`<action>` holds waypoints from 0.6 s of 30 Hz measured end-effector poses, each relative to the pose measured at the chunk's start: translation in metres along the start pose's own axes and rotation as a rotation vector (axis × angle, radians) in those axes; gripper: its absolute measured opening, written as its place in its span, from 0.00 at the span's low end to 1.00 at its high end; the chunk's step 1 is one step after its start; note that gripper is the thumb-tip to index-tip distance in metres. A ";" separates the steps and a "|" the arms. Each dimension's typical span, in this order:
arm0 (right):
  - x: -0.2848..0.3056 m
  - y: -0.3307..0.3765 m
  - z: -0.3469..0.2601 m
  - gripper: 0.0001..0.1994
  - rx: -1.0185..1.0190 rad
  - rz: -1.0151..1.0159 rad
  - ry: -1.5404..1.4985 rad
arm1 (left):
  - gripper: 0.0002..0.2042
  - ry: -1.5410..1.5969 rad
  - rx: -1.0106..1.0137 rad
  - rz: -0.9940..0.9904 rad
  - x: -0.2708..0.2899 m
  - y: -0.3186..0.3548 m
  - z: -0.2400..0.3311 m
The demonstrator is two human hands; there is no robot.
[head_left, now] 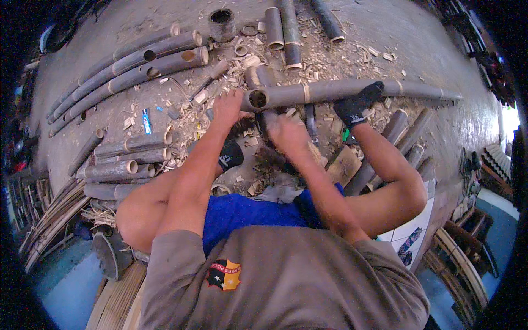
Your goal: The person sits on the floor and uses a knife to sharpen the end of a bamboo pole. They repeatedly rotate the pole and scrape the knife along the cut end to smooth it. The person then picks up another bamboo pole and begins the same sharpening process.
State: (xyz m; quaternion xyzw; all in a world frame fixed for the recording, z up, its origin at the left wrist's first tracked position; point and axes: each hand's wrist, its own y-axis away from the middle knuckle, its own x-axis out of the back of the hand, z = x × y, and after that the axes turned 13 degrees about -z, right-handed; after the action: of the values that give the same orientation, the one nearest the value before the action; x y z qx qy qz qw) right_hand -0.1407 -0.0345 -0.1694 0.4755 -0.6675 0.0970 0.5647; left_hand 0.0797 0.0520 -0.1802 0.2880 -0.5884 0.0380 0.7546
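Note:
A long grey-brown bamboo pole lies crosswise before me, with a round hole near its left end. My left hand grips that end, the fingers over its top. Just below the hole is my right hand, blurred by motion and curled like a fist; whatever it holds is hidden. A dark, short bamboo piece shows under the pole's left end. My right foot in a black sock rests on the pole, and my other socked foot is below my left hand.
Three long bamboo poles with cut holes lie at the far left. Shorter bamboo lengths are stacked near my left knee; others lie by my right leg. Wood chips litter the floor. A tool with a wooden handle lies among them.

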 end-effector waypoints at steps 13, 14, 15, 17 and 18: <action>-0.115 0.043 0.015 0.26 0.090 -0.227 0.035 | 0.42 -0.005 -0.120 0.046 -0.033 -0.016 -0.021; -0.105 0.047 0.011 0.30 0.222 -0.201 -0.096 | 0.42 0.035 -0.161 0.079 -0.039 -0.019 -0.031; -0.102 0.052 0.016 0.34 0.180 -0.180 -0.151 | 0.42 0.022 -0.134 0.043 -0.027 -0.012 -0.009; -0.079 0.065 -0.004 0.38 0.182 -0.025 -0.348 | 0.40 -0.018 -0.087 0.002 -0.004 0.006 0.005; -0.051 0.066 -0.021 0.36 0.066 -0.004 -0.490 | 0.39 -0.032 -0.074 -0.002 -0.002 0.003 0.002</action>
State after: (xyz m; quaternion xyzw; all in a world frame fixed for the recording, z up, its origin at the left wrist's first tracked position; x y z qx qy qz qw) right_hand -0.1808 0.0412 -0.1780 0.5043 -0.7800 -0.0004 0.3705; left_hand 0.0760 0.0544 -0.1802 0.2609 -0.6012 0.0108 0.7553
